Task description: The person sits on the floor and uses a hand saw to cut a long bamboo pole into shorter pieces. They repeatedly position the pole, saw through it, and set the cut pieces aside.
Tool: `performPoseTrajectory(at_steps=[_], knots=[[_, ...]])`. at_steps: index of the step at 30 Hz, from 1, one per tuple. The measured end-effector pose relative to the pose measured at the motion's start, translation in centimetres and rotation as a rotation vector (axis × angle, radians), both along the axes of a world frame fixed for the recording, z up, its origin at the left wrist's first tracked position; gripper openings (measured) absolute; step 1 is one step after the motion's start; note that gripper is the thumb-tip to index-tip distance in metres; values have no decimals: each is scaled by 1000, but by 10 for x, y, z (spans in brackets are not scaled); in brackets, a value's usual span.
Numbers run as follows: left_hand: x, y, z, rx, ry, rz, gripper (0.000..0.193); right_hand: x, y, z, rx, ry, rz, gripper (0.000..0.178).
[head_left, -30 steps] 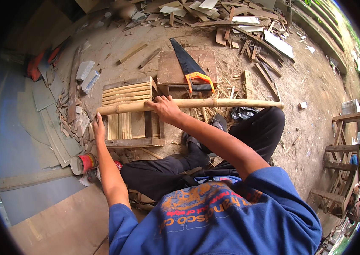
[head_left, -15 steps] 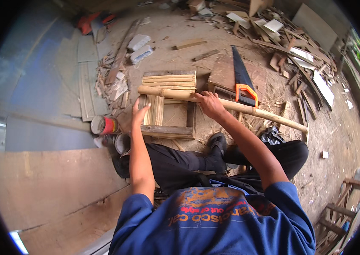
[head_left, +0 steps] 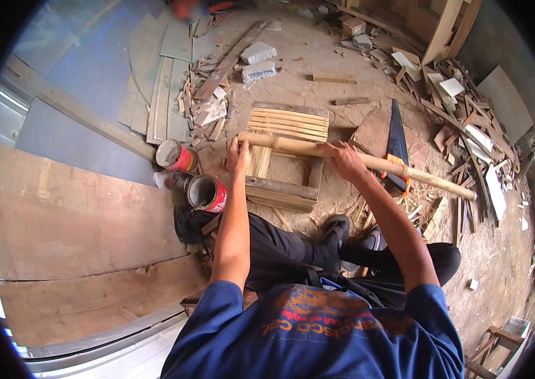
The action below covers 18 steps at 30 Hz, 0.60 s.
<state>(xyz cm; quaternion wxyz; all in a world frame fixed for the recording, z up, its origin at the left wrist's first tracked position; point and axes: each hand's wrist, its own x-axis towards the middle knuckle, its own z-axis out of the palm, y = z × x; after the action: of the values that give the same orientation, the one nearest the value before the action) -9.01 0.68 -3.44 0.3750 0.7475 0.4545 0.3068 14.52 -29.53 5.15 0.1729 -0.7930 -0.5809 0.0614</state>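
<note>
A long bamboo pole [head_left: 299, 146] lies slantwise across a slatted wooden frame [head_left: 282, 192], its right end reaching past the frame. My right hand [head_left: 345, 159] is closed around the pole near the frame's right side. At the pole's left end, my left hand [head_left: 238, 156] has its fingers against the bamboo, closed on it; part of the grip is hidden. Thin split strips [head_left: 287, 121] span the far part of the frame, and more strips stand on its left side. Right of the frame, a handsaw [head_left: 397, 129] with an orange and black handle lies partly beneath the pole.
Paint cans [head_left: 207, 192] stand left of the frame, close to my left forearm. White blocks [head_left: 259, 71] and loose sticks lie beyond it. A heap of scrap wood [head_left: 457, 120] fills the far right. Plywood sheets [head_left: 78, 215] lean at the left. Shavings litter the floor by my feet.
My left hand has closed in on the pole's left end; its thumb was spread before. The view has shifted, so the scene sits further right. My right hand keeps its hold.
</note>
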Motion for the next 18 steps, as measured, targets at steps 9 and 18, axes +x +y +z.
performPoseTrajectory(at_steps=[9,18], knots=[[15,-4,22,27,-177,-55,53,15,9,-9,-42,-82,-13,56],[16,-6,25,149,-43,-41,51,-41,-14,-26,510,-88,-288,49]])
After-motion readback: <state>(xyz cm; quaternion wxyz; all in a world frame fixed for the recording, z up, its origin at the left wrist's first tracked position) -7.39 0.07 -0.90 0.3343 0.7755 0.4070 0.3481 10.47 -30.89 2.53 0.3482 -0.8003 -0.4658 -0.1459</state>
